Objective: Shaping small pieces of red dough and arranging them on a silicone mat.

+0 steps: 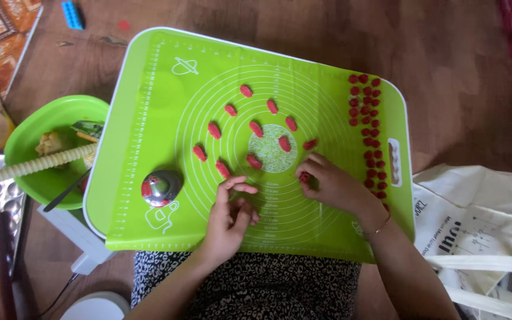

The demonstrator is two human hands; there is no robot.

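Hands work over a green silicone mat (167,118) that lies on a white tray (403,112) across our lap. Our right hand (327,184) pinches one small red dough piece (304,176) between thumb and fingertips, near the printed centre circle; our left hand (229,216) rests open and empty on the mat, fingers loosely spread just beside it. Shaped red ovals (256,128) sit apart from one another in a loose ring around the centre, and a column of red dough balls (367,118) waits along the right edge. A metal-and-red ball (161,186) lies at the near left of the mat; a green bowl (31,136) holding a ridged rolling stick (31,167) stands to the left. For this step, we judge it best to press each piece evenly, keep the ovals alike in length, and set each one clear of its neighbours so none sticks together.
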